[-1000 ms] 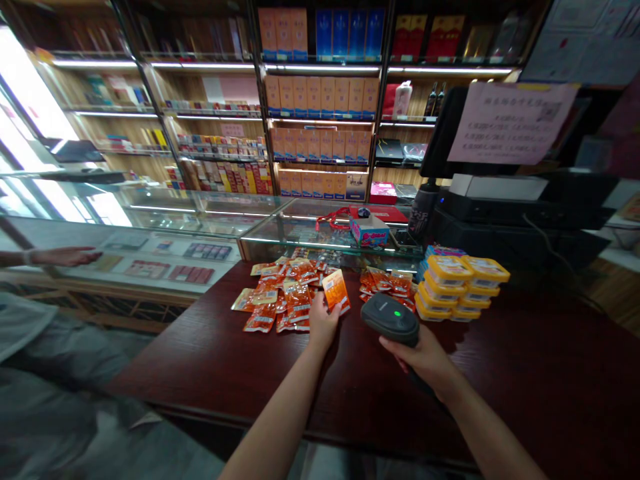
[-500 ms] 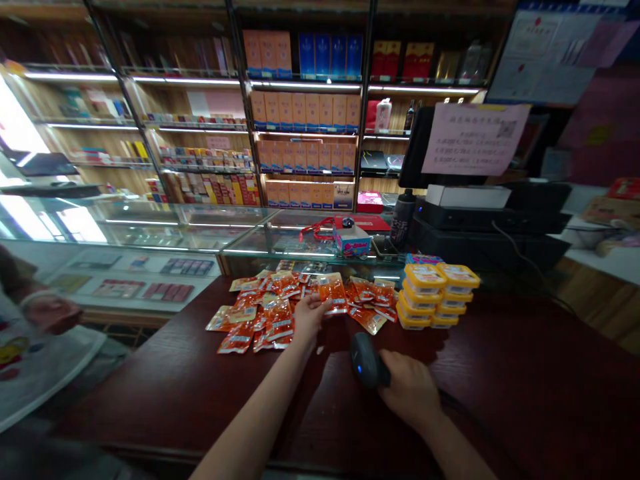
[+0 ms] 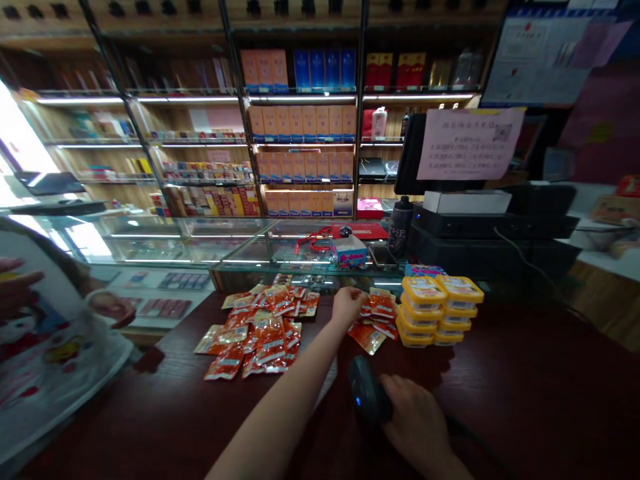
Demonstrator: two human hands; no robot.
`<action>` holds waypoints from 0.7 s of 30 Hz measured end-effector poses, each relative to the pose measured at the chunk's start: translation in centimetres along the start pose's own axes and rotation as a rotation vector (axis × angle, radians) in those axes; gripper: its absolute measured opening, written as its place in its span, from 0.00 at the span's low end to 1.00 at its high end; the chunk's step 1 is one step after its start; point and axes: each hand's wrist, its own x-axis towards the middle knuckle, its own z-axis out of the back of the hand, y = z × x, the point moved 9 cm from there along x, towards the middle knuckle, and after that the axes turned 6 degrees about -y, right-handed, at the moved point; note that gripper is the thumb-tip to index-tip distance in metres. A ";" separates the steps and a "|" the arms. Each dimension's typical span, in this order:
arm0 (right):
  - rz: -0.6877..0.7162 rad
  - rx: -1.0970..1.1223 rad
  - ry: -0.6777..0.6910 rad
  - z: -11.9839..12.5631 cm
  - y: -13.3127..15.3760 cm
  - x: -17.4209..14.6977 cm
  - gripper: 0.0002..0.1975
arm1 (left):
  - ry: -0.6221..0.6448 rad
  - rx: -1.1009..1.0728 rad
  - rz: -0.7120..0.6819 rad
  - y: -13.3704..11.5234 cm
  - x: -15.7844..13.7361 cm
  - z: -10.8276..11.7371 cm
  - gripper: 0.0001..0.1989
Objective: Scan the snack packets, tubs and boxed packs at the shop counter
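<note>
My left hand [image 3: 349, 307] reaches to the left edge of the smaller heap of orange snack packets [image 3: 381, 305]. Its fingers are curled closed, and whatever they hold is hidden behind them. To its left lies the bigger heap of orange snack packets [image 3: 270, 333], spread over the dark table. Closer to me, my right hand [image 3: 416, 417] is wrapped round the handle of a black barcode scanner [image 3: 367, 390] with a blue light, its head raised towards the left. Yellow-lidded tubs [image 3: 421, 293] stand stacked just right of the smaller heap.
A glass counter [image 3: 240, 243] borders the table's far side, with a small colourful box [image 3: 349, 253], a phone [image 3: 382, 255] and a dark bottle [image 3: 400, 223] on it. A monitor with a paper sheet [image 3: 465, 143] stands right. Another person's hand [image 3: 113, 308] and white bag [image 3: 45, 353] are at left.
My left hand has moved right from between the heaps to the smaller heap; the packet it held is no longer distinct. The scanner stays in my right hand. The other person's bag has come further in.
</note>
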 end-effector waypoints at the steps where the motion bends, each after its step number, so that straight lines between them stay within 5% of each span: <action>1: 0.005 0.002 0.002 -0.1 -0.1 0.0 0.18 | -0.037 0.036 -0.025 0.0 0.2 0.8 0.07; 5: 0.027 -0.002 0.002 -0.6 -0.3 -0.2 0.19 | -0.169 0.216 -0.103 0.1 0.6 5.6 0.09; 8: 0.032 -0.022 -0.017 -0.8 -0.5 -0.2 0.19 | -0.283 0.563 -0.118 0.1 0.4 10.7 0.10; 13: 0.045 -0.033 -0.030 -0.5 -0.4 -0.3 0.20 | -0.486 1.009 0.147 2.2 -0.8 18.7 0.19; 21: 0.053 -0.043 -0.024 -0.6 -0.4 -0.4 0.21 | -0.482 0.961 0.331 4.6 -1.3 21.2 0.31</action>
